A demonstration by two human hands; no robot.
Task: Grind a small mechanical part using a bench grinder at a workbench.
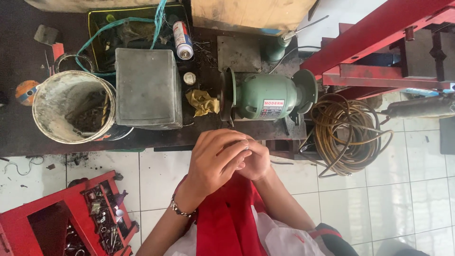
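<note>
Both hands meet in front of the chest, just short of the desk [28,137] edge. Left hand [213,159] lies over the right hand [258,161], fingers curled, both closed round a small shiny bit [246,147] pinched at the fingertips; too small to tell what it is or its long axis. Green grinder [268,97] sits straight ahead, near, w/ its shaft running left-right. Yellow rag [203,102] just left of the grinder; grey box [148,87] beyond that.
</note>
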